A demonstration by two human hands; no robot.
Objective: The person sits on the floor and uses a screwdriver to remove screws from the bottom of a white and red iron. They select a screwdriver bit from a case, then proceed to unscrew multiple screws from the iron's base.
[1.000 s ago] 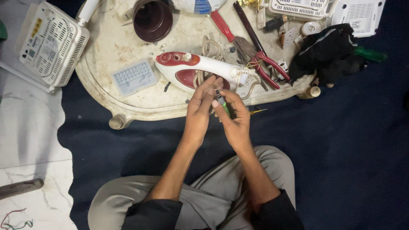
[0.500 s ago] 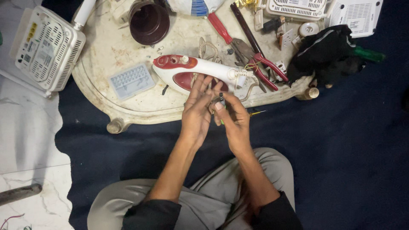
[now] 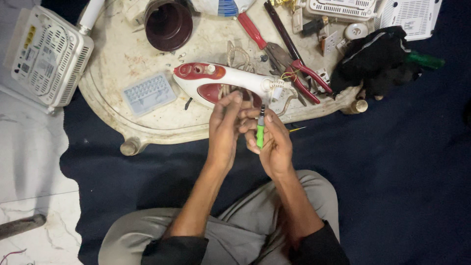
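A green-handled screwdriver (image 3: 259, 132) stands near frame centre, long axis pointing up toward the red-and-white iron (image 3: 225, 83) — pinched in the right hand (image 3: 274, 145). The left hand (image 3: 223, 127), fingers curled together, touches its tip from the left.

I am looking down at an informal floor-level repair spot, likely in a home: a low tray-like table (image 3: 162, 131) is sitting on a dark blue cloth (image 3: 402, 162) over marble flooring, holding a red-and-white iron (image 3: 221, 78), red-handled pliers (image 3: 299, 68), a bit case (image 3: 148, 93) and white routers (image 3: 46, 56).
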